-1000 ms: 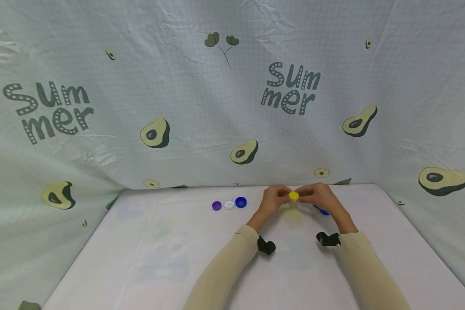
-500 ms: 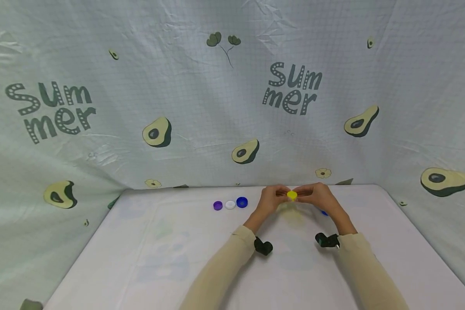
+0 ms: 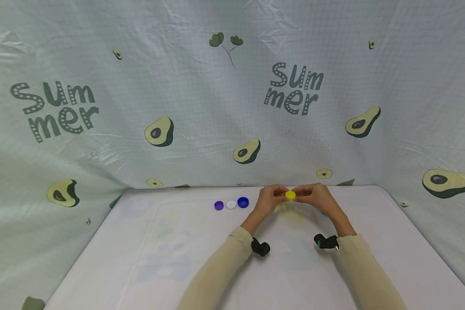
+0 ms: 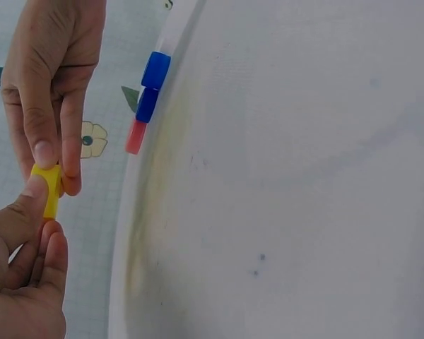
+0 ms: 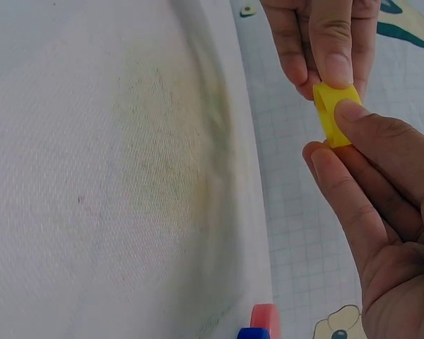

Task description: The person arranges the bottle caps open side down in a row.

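Observation:
A yellow bottle cap (image 3: 290, 195) is held up at the far side of the table, between both hands. My left hand (image 3: 269, 201) pinches it from the left with thumb and fingers, while my right hand (image 3: 318, 197) pinches the opposite side. In the right wrist view the yellow cap (image 5: 325, 106) is tilted on edge, its hollow inside partly showing and a thumb across its side. The left wrist view has the same cap (image 4: 54, 203) beyond the table edge, fingertips from both hands on it.
Left of the hands, a purple cap (image 3: 218, 206), a white cap (image 3: 231, 205) and a blue cap (image 3: 243, 202) lie in a row. Two blue caps (image 4: 156, 70) and a red cap (image 4: 135, 136) sit along the table edge, mostly hidden behind the right hand in the head view. A printed curtain (image 3: 201, 107) hangs behind.
Both hands stay on the yellow cap, which shifts very slightly left. The left forearm moves a little left, and the right hand covers more of the blue cap behind it.

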Motion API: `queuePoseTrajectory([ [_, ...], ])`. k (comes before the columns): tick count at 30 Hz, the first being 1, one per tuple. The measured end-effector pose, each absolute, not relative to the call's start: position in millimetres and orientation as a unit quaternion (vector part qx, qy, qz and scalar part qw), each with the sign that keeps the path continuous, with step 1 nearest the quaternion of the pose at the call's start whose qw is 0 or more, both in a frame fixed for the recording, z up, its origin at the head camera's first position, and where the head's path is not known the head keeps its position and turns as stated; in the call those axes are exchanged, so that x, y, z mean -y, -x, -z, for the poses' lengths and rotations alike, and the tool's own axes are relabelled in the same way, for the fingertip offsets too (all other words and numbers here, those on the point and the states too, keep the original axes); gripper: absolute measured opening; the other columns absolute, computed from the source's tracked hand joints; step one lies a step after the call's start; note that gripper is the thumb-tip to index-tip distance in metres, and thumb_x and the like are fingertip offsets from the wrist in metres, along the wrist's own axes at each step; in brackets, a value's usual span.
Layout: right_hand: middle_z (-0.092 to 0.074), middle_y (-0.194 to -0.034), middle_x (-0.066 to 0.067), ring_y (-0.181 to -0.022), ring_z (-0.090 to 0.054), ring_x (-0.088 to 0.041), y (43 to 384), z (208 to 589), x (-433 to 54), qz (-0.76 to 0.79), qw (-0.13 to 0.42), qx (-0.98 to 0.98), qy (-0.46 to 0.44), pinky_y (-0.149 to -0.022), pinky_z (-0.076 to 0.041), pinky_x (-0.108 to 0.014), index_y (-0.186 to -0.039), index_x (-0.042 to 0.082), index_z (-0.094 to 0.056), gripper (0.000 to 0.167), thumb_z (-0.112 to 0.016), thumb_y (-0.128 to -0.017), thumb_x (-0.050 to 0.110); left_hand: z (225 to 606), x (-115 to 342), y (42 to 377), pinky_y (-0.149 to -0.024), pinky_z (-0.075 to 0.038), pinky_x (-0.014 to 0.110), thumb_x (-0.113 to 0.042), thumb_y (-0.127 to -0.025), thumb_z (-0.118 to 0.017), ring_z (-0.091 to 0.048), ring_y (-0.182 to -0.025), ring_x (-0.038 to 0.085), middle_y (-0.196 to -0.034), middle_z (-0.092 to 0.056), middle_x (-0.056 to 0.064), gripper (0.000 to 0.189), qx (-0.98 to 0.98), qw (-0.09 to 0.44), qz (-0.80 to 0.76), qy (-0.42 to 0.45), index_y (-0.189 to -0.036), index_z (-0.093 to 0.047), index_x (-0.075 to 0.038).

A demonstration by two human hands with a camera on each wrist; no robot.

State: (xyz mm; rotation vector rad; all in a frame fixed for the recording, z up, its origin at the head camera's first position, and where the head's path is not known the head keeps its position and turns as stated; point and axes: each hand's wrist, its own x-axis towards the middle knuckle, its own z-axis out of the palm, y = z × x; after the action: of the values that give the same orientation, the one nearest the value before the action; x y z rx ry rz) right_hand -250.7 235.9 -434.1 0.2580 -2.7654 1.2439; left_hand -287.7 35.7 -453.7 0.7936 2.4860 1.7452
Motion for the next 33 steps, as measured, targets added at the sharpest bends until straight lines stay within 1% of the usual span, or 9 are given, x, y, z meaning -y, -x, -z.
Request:
queuePoseTrajectory([
  [5,-0.076,-0.109,-0.01,-0.105,-0.072,-0.028,249,434,-234,-0.421,0.046,0.902,-0.087,-0.091,-0.057,-0.049,-0.12,0.007,-0.075,0.038,-0.082,-0.087,0.026,452,-33,287,-0.078,-0.057,0.019,-0.004,-0.087,-0.078,-0.068,-0.083,0.011,-0.1,-0.076,0.01,0.022,-0.792,0.003,-0.555,-0.254,-0.108,-0.075,0.001],
  [9,-0.077,-0.109,-0.01,-0.105,-0.072,-0.029,249,434,-233,-0.417,0.049,0.903,-0.089,-0.091,-0.057,-0.049,-0.12,0.007,-0.075,0.039,-0.082,-0.088,0.027,450,-32,286,-0.079,-0.057,0.019,-0.003,-0.087,-0.078,-0.069,-0.084,0.012,-0.101,-0.076,0.011,0.022,-0.792,0.006,-0.555,-0.254,-0.109,-0.074,0.001],
  [14,-0.076,-0.11,-0.011,-0.105,-0.071,-0.03,249,434,-233,-0.416,0.052,0.903,-0.093,-0.09,-0.057,-0.05,-0.12,0.006,-0.075,0.038,-0.082,-0.088,0.026,449,-31,286,-0.079,-0.057,0.019,-0.003,-0.087,-0.078,-0.068,-0.083,0.011,-0.1,-0.075,0.01,0.021,-0.794,0.004,-0.552,-0.255,-0.108,-0.075,0.001],
  [21,-0.077,-0.108,-0.012,-0.101,-0.073,-0.029,250,436,-232,-0.429,0.053,0.895,-0.107,-0.087,-0.058,-0.046,-0.118,0.005,-0.076,0.036,-0.081,-0.088,0.024,449,-28,285,-0.076,-0.056,0.017,-0.002,-0.087,-0.078,-0.067,-0.081,0.011,-0.098,-0.076,0.012,0.02,-0.791,-0.003,-0.555,-0.259,-0.106,-0.075,0.002],
  [27,-0.076,-0.108,-0.012,-0.099,-0.073,-0.029,252,438,-228,-0.428,0.053,0.894,-0.117,-0.085,-0.059,-0.045,-0.118,0.004,-0.076,0.034,-0.081,-0.089,0.022,451,-24,284,-0.075,-0.055,0.017,-0.004,-0.088,-0.078,-0.065,-0.079,0.009,-0.095,-0.075,0.011,0.019,-0.8,-0.008,-0.538,-0.265,-0.106,-0.075,0.0],
  [33,-0.077,-0.107,-0.011,-0.1,-0.073,-0.028,254,437,-225,-0.421,0.058,0.897,-0.123,-0.086,-0.059,-0.046,-0.117,0.005,-0.076,0.035,-0.081,-0.089,0.024,449,-19,283,-0.077,-0.057,0.019,-0.004,-0.088,-0.078,-0.07,-0.084,0.014,-0.097,-0.075,0.012,0.02,-0.797,-0.016,-0.542,-0.266,-0.107,-0.075,0.001],
])
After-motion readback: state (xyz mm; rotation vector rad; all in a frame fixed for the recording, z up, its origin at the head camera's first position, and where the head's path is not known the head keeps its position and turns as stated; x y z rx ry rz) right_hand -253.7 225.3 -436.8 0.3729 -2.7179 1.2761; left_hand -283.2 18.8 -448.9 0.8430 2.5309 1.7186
